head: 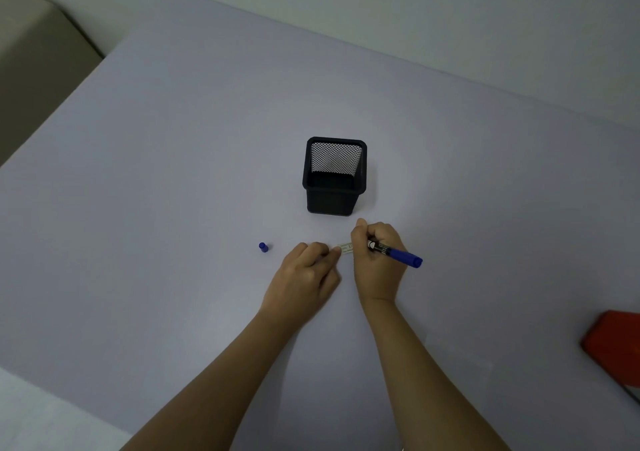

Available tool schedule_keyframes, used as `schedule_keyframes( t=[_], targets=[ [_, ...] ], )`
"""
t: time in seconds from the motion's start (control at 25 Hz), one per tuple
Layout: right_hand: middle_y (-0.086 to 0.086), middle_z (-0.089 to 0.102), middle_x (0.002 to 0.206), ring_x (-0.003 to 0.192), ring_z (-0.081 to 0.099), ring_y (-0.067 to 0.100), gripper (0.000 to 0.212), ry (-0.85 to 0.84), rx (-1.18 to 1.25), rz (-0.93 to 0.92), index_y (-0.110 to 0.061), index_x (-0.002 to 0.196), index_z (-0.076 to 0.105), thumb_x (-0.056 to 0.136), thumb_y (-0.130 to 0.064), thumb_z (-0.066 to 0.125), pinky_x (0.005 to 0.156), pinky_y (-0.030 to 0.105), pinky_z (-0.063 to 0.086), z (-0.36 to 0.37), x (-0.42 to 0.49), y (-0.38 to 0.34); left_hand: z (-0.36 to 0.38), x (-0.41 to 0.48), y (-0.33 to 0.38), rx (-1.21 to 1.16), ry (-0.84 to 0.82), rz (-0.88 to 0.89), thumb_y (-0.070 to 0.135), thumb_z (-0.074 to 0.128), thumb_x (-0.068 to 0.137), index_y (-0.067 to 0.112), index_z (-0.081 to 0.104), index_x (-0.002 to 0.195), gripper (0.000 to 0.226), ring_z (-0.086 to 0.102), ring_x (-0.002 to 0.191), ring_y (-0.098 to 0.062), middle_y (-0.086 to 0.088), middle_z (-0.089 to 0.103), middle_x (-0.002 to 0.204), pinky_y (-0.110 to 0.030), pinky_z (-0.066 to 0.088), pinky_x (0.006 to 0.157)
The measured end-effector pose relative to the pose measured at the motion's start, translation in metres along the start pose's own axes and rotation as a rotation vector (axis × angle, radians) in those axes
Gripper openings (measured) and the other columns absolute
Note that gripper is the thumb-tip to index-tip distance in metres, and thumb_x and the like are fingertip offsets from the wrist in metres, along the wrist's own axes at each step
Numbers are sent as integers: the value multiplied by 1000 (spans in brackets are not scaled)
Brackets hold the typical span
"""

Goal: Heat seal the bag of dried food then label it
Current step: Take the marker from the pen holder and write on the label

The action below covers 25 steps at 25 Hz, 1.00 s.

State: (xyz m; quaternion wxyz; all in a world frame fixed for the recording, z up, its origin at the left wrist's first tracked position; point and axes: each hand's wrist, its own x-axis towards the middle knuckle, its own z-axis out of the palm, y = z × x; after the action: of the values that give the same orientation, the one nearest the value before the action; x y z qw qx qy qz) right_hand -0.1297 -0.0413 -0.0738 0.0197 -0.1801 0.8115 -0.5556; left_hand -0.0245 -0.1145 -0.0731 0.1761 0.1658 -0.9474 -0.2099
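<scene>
Gripping a blue marker pen (398, 253) in the right hand (377, 260), over a small pale paper label (345, 248). Pinning it down with curled left hand (304, 270).

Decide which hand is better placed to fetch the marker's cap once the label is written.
Left. The cap lies just beside the left hand, which only holds the label steady; the right hand is busy gripping the marker.

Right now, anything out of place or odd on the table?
Nothing spilled or damaged. Only loose item: the blue cap lies alone on the table, left of the left hand, off the marker the right hand holds over the label. No bag in view.
</scene>
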Motion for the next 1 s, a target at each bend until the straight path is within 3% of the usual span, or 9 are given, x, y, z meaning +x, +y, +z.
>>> schedule_keyframes(
  t=[0.2,0.72,0.88,1.0],
  targets=[
    [5,47,55,51,45,18,39,-7,9,-9,-4,58,49,86,-32,48,49,18,38,1,0,0,-1,0,0,5,2,4,18,50,88,3,70,105,29,56,68,-17,-6,64,86,-25,49,64],
    [4,47,54,51,44,17,40,-4,20,12,-5,58,48,86,-33,48,48,16,37,1,-1,0,-2,-1,1,6,-1,4,18,50,88,3,70,105,30,56,69,-17,-6,64,86,-25,49,65],
    [1,47,55,50,42,7,38,-45,20,-40,-5,58,49,87,-30,48,50,9,37,1,-3,0,-1,0,0,4,9,3,17,52,87,4,70,104,28,56,69,-17,-6,64,86,-23,46,66],
    [4,49,56,53,45,13,38,-19,24,-33,-4,59,51,87,-29,49,51,8,37,0,-2,-1,-1,0,1,9,9,9,17,51,88,3,70,104,28,56,69,-17,-6,64,85,-24,47,65]
  ],
)
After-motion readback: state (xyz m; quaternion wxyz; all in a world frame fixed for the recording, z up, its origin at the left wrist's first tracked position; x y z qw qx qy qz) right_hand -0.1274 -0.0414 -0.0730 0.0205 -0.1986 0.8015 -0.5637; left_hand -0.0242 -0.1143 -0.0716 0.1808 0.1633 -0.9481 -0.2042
